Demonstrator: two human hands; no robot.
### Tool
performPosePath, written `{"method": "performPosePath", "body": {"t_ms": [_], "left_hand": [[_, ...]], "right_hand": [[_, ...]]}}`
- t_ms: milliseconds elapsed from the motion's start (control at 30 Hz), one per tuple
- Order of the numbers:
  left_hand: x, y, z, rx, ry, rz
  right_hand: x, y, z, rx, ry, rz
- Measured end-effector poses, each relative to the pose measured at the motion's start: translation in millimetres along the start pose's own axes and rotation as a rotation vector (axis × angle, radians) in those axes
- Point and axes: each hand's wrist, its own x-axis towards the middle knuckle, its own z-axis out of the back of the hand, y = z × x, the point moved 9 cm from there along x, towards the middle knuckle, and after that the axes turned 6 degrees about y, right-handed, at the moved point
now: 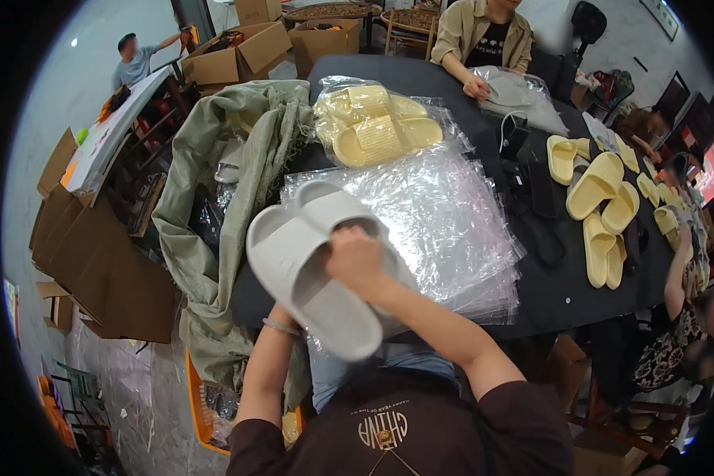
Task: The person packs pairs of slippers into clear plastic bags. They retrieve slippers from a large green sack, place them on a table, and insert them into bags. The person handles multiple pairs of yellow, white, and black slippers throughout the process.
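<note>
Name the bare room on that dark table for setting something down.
One bare patch of the dark table, bar a small white disc, lies near the front edge between the clear bags and the loose yellow slippers. Another lies between the bagged yellow slippers and the far bagged gray slipper. Crowded: the middle, gray slippers above those bags, and the right side.

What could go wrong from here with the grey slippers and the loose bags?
The pair of grey slippers might slip apart: the right grip is blurred against them, and the left grip is hidden behind, so its support can't be judged.

The clear plastic bags lie unevenly, close to the near edge of the black table; a bump could slide some off.

The bagged yellow slippers sit by the pile's far end and might shift too.
</note>
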Motion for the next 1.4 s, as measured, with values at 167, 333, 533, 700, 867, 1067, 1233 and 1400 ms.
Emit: {"method": "performPosePath", "body": {"t_ms": [167, 333, 533, 700, 867, 1067, 1233, 1400], "left_hand": [[24.4, -21.3, 3.3, 0.170, -0.032, 0.024], [33.1, -57.4, -0.1, 0.812, -0.119, 0.039], [31.0, -59.5, 1.9, 0.803, -0.138, 0.020], [24.2, -70.6, 0.2, 0.830, -0.171, -0.071], [-38.0, -135.4, -39.9, 0.693, -0.003, -0.170], [-66.2, -122.0, -49.7, 0.738, -0.057, -0.094], [-67.3, -124.3, -49.4, 0.706, -0.060, -0.069], [-66.5, -122.1, -51.4, 0.725, -0.038, -0.078]], "right_hand": [[-5.2, -65.1, 29.5, -0.163, -0.047, -0.085], [-2.8, -134.8, 63.6, -0.311, -0.099, -0.280], [-25.3, -219.2, 121.1, -0.421, -0.256, -0.324], [-28.7, -229.7, 118.2, -0.431, -0.292, -0.354], [-31.8, -230.7, 115.0, -0.409, -0.291, -0.385], [-34.5, -220.8, 122.8, -0.335, -0.305, -0.375], [-32.7, -230.4, 123.4, -0.251, -0.290, -0.346], [-29.8, -235.0, 124.6, -0.238, -0.191, -0.307]]}}
